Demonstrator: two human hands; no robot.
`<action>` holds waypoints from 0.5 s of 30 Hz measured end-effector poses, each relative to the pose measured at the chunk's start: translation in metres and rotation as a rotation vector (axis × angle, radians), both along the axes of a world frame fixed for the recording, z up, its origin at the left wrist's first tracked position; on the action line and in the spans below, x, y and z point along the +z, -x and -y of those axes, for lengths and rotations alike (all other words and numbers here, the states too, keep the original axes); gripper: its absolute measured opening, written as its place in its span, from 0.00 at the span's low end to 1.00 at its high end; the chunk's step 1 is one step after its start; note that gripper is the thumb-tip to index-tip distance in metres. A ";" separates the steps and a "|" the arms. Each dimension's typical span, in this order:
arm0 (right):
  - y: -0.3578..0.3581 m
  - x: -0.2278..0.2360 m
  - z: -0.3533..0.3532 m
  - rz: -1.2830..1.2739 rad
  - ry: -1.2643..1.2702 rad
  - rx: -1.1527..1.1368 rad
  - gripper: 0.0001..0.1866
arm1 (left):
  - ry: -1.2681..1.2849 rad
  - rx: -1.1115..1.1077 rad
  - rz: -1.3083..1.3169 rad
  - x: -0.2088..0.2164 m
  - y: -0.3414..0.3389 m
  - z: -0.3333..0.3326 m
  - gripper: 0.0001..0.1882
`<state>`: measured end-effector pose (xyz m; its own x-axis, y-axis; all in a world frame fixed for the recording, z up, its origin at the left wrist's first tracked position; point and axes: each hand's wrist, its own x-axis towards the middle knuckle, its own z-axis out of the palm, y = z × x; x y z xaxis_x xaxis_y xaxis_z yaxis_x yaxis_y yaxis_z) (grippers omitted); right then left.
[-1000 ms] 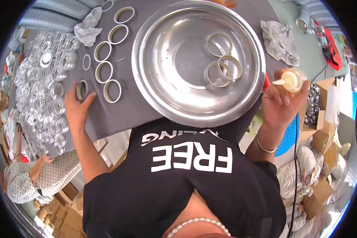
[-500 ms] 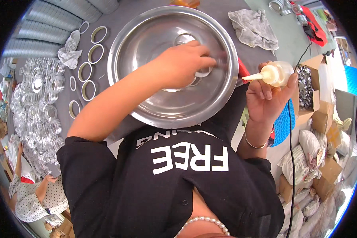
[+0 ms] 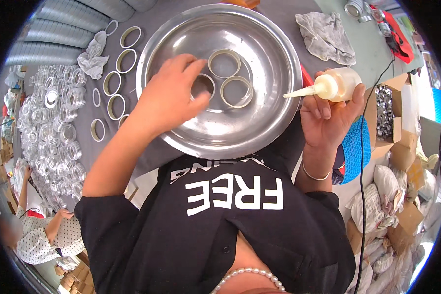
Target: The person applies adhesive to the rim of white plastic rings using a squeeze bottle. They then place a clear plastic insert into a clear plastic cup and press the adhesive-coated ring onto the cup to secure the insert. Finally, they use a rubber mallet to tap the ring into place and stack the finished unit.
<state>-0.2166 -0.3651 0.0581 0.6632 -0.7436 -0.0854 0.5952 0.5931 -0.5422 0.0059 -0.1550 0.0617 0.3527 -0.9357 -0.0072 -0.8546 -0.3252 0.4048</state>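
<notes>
Head view, clock centred on the round steel tray [image 3: 274,125], 12 = far side, 6 = the wearer's chest. L hand [image 3: 174,90] comes in from 8 o'clock, over the tray's 9 o'clock side, thumb & fingers spread well apart around the near-side ring [image 3: 213,87]; can't tell if they touch it. That ring sits approx. 8 o'clock of tray centre. Two more lie flat w/in the tray: the far ring [image 3: 224,52] just past centre twd 12, the lower ring [image 3: 237,105] at 4, all three close together.

R hand [image 3: 330,110], out at 3-4 o'clock, is closed round a squeeze bottle [image 3: 348,83], thumb on one side, fingers on the other; bottle's held up & tilted, thin nozzle pointing twd 9, tip seen over the tray rim.

On the grey cloth [image 3: 149,142], more pale rings [image 3: 134,29] run in a loose line from 10 down to 8 o'clock, the last partly hid by L forearm. Past them at 8-9: lots of clear rings [image 3: 46,132] in piles. Crumpled rag [image 3: 325,38] at 2, another rag [image 3: 93,58] near 10. Box of small metal parts [image 3: 384,110] at 3-4. Co-worker [image 3: 34,240] btw 7 & 8, well apart.
</notes>
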 end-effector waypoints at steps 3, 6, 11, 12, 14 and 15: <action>0.000 0.004 -0.005 -0.045 0.069 -0.041 0.37 | -0.145 -0.054 -0.033 0.000 0.000 -0.001 0.34; 0.001 0.006 -0.014 -0.121 0.184 -0.158 0.39 | -0.117 0.009 -0.126 0.001 -0.004 -0.001 0.37; 0.006 0.006 -0.033 -0.309 0.953 -0.515 0.45 | 0.252 0.253 -1.608 0.011 0.017 -0.019 0.33; 0.011 0.007 -0.031 -0.251 1.166 -0.460 0.47 | 0.280 0.281 -1.786 0.012 0.023 -0.024 0.33; 0.022 0.013 -0.035 -0.118 1.437 -0.261 0.51 | 0.342 0.323 -1.997 0.018 0.041 -0.026 0.30; 0.021 0.016 -0.038 -0.038 1.517 -0.199 0.50 | 0.326 0.336 -2.076 0.014 0.046 -0.027 0.31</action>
<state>-0.2377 -0.3275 0.0738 0.5606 -0.2167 0.7992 0.5676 -0.6022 -0.5614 -0.0397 -0.1279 0.0758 0.1594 -0.9023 -0.4005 0.8596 -0.0727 0.5058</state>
